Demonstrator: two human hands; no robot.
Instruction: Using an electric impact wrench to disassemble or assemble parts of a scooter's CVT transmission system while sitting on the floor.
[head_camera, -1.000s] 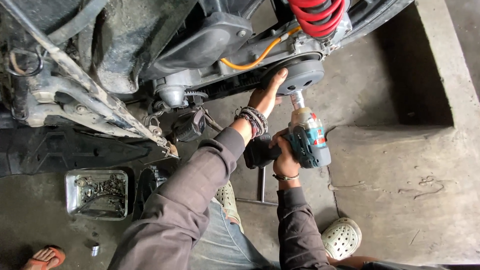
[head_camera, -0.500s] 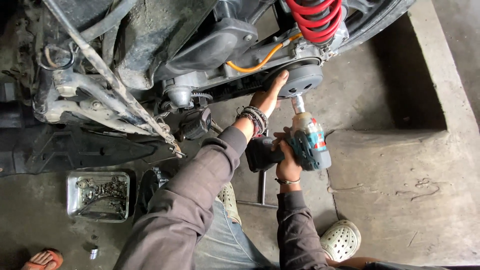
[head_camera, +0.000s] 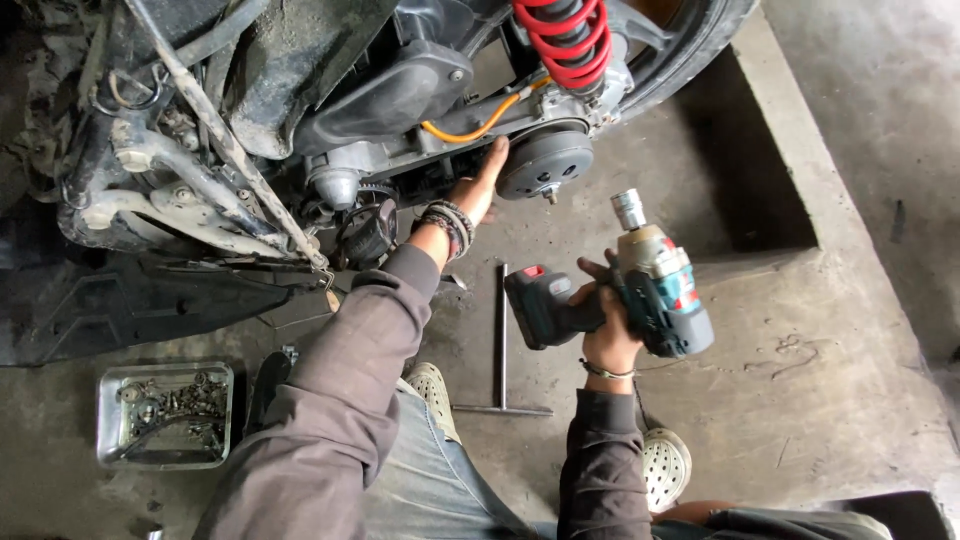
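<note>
Rough grey concrete floor (head_camera: 800, 330), stained and cracked, carries a scooter engine assembly (head_camera: 330, 130) with greasy black plastic covers and bare cast metal. Red coil spring (head_camera: 565, 40) stands above a round, dark metal clutch drum (head_camera: 547, 160); an orange cable (head_camera: 480, 125) curves just beside it.

Left hand (head_camera: 478, 185), wrist ringed with beaded bands, lies with fingers extended against the casing at the left edge of the drum; its grip is spread flat, clasping nothing.

Right hand (head_camera: 605, 325) has its grip clamped on the handle of a cordless impact wrench (head_camera: 640, 290): teal and grey moulded body, black battery block with a red catch, and a bright steel socket pointing up toward the drum, clear of it.

Long steel T-handle wrench (head_camera: 501, 350) lies on the floor between the forearms. Shallow square metal tray (head_camera: 165, 415) of small bolts and parts sits at lower left. White perforated clog (head_camera: 665, 465) shows beneath the right sleeve.
</note>
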